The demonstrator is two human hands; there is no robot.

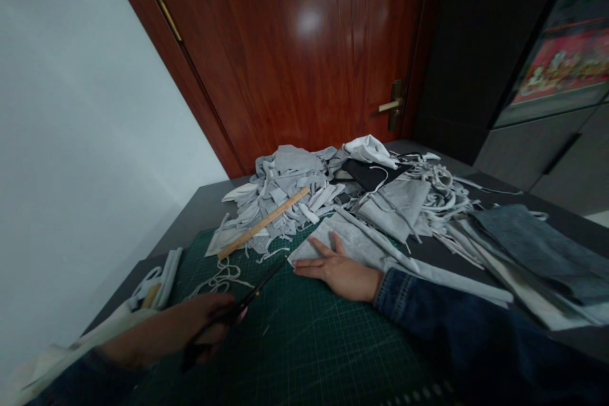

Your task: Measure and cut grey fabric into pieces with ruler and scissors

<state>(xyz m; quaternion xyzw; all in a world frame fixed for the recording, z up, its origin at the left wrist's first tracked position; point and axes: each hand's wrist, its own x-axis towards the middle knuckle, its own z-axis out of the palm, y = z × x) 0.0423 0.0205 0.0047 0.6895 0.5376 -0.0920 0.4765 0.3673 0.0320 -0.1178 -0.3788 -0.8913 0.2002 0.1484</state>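
My left hand (212, 317) is closed around the handles of a pair of black scissors (259, 285). The blades point away from me and to the right, and their tip is near the left corner of a light grey fabric piece (349, 238). On that fabric my right hand (337, 269) lies flat with its fingers spread, pressing it onto the green cutting mat (295, 342). A long folded strip of the grey fabric stretches to the right, past my right sleeve.
A wooden ruler (264, 223) leans across a heap of grey scraps (290, 171). Loose cord (221, 279) lies on the mat. Rolled fabric (169, 279) is at the left, folded dark grey cloth (537, 247) at the right. A wooden door (285, 44) stands behind the table.
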